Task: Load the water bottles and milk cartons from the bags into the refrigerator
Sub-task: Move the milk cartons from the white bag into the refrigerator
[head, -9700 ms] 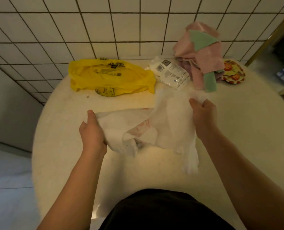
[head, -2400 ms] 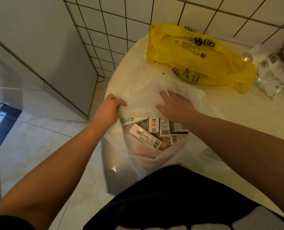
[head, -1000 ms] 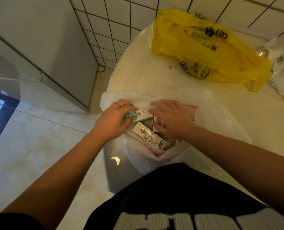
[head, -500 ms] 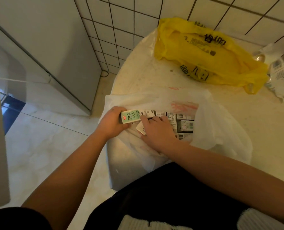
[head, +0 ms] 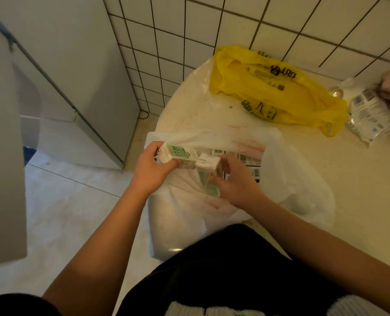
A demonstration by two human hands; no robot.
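Lifted since earlier, left hand (head: 152, 171)'s milk carton (head: 174, 155) lies lengthwise left-right.

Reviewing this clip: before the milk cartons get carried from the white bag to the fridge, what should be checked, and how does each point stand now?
1. Left hand grips a green-and-white carton: ok.
2. Right hand grips a second carton: ok, though its lower part is hidden.
3. Both cartons clear of the white bag: cannot tell; they sit right at its mouth.
4. Bag stable on the table: not ok; its near side hangs over the edge.
5. More cartons left in the bag: ok, several show.
6. Refrigerator door open: cannot tell; only grey panels show on the left.
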